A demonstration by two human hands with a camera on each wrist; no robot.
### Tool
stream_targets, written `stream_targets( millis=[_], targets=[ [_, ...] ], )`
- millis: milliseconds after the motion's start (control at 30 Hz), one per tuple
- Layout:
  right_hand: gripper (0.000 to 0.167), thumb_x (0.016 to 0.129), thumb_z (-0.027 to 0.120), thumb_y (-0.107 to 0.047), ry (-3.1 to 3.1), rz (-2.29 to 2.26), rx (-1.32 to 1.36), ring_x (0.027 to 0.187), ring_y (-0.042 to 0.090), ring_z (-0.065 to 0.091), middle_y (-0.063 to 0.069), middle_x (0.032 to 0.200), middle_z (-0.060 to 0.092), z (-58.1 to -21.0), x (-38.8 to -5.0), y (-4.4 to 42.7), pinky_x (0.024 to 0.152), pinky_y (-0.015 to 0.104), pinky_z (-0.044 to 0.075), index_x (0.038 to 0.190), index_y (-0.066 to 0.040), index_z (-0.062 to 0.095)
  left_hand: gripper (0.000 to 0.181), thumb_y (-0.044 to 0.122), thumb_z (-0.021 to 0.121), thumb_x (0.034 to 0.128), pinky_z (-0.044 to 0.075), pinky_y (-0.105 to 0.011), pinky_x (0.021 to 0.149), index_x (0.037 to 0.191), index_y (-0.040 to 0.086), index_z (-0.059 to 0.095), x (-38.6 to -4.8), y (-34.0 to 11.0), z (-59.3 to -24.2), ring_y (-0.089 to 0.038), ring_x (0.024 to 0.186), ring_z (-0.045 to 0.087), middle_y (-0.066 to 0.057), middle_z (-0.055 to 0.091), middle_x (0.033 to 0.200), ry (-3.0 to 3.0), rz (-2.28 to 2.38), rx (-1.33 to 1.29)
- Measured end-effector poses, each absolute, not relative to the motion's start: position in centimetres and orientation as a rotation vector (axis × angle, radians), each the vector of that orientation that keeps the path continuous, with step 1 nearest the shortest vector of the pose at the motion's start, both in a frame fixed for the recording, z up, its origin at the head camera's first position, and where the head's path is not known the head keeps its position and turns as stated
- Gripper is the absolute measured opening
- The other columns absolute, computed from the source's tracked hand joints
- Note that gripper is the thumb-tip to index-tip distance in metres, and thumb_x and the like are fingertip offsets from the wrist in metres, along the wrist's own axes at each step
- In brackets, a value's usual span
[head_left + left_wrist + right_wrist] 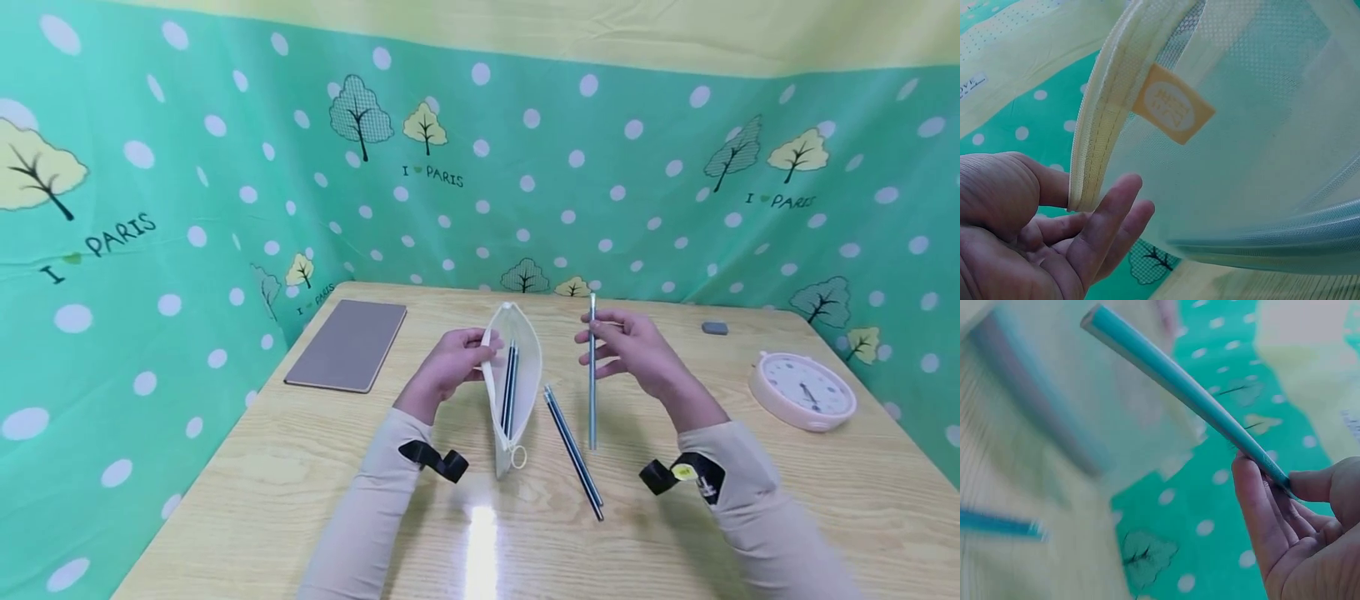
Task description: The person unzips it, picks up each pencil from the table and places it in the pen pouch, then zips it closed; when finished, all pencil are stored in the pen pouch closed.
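A pale zip pouch (529, 358) with mesh sides stands with its mouth spread, and blue pencils (510, 390) lean inside it. My left hand (452, 365) pinches the zipped rim on its left side; an orange tag (1174, 105) shows beside the zip in the left wrist view. To the right of the pouch, my right hand (632, 348) holds a blue pencil (592, 396) between thumb and fingers, upright in the head view and apart from the pouch. Between the pouch and that hand, dark blue pencils (574, 457) lie side by side on the wooden table (675, 533).
A grey-brown notebook (347, 345) lies at the table's back left. Towards the back right are a small grey eraser (715, 328) and a round pink-rimmed clock (802, 391). A green dotted curtain (495, 200) hangs behind and beside the table.
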State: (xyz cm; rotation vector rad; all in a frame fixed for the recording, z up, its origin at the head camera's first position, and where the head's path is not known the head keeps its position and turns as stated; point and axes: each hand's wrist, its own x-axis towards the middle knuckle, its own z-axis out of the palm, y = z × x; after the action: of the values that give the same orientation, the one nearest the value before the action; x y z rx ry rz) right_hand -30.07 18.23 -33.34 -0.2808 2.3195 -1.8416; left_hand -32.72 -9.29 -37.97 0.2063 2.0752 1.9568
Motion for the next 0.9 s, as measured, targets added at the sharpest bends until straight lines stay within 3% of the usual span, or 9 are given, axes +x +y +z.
stream_targets(
  millis=[100, 267, 433, 600, 767, 900],
  targets=[
    [0.038, 0.111, 0.045, -0.014, 2.239, -2.016, -0.289, 0.081, 0.01, 0.074, -0.001, 0.101, 0.072, -32.9, -29.3, 17.4, 0.071, 0.028, 0.066, 0.142, 0.009, 0.044, 0.042, 0.008, 0.057, 0.1057, 0.063, -0.035, 0.089, 0.143, -0.011, 0.051, -32.7, -9.3, -38.3, -0.023, 0.102, 0.069, -0.028, 0.06, 0.139, 2.072, 1.955, 0.194],
    [0.028, 0.111, 0.043, -0.01, 2.07, -2.296, -0.251, 0.08, 0.011, 0.075, -0.003, 0.099, 0.072, -33.1, -28.7, 15.3, 0.072, 0.028, 0.066, 0.136, 0.003, 0.047, 0.042, 0.006, 0.056, 0.1054, 0.063, -0.035, 0.089, 0.143, -0.012, 0.05, -32.5, -9.3, -38.6, -0.022, 0.101, 0.068, -0.028, 0.059, 0.14, 2.057, 1.956, 0.202],
    [0.028, 0.111, 0.04, -0.005, 2.067, -2.438, -0.236, 0.084, 0.014, 0.075, -0.003, 0.099, 0.071, -33.8, -28.5, 13.3, 0.075, 0.031, 0.066, 0.137, 0.005, 0.044, 0.043, 0.006, 0.055, 0.106, 0.063, -0.035, 0.089, 0.144, -0.013, 0.048, -32.6, -9.2, -38.8, -0.024, 0.103, 0.068, -0.03, 0.056, 0.143, 2.051, 1.955, 0.23],
    [0.031, 0.109, 0.044, 0.0, 2.189, -2.422, -0.292, 0.084, 0.015, 0.075, 0.004, 0.102, 0.069, -34.2, -28.5, 12.1, 0.075, 0.033, 0.066, 0.139, 0.008, 0.045, 0.043, 0.006, 0.054, 0.106, 0.063, -0.035, 0.088, 0.145, -0.011, 0.049, -32.7, -9.2, -38.5, -0.027, 0.108, 0.068, -0.029, 0.057, 0.143, 2.086, 1.944, 0.228],
    [0.035, 0.107, 0.045, 0.004, 2.278, -2.317, -0.38, 0.085, 0.019, 0.074, 0.021, 0.108, 0.066, -34.5, -28.3, 11.5, 0.074, 0.032, 0.066, 0.141, 0.01, 0.047, 0.042, 0.006, 0.055, 0.106, 0.063, -0.035, 0.089, 0.144, -0.011, 0.049, -32.7, -9.3, -38.1, -0.03, 0.11, 0.068, -0.028, 0.058, 0.142, 2.105, 1.936, 0.212],
    [0.035, 0.107, 0.047, 0.004, 2.314, -2.239, -0.445, 0.083, 0.019, 0.074, 0.023, 0.107, 0.066, -34.5, -27.8, 11.2, 0.073, 0.033, 0.067, 0.141, 0.011, 0.05, 0.041, 0.006, 0.055, 0.1055, 0.063, -0.035, 0.088, 0.144, -0.01, 0.051, -32.8, -9.3, -38.0, -0.027, 0.108, 0.068, -0.026, 0.059, 0.141, 2.12, 1.93, 0.197]
  ],
)
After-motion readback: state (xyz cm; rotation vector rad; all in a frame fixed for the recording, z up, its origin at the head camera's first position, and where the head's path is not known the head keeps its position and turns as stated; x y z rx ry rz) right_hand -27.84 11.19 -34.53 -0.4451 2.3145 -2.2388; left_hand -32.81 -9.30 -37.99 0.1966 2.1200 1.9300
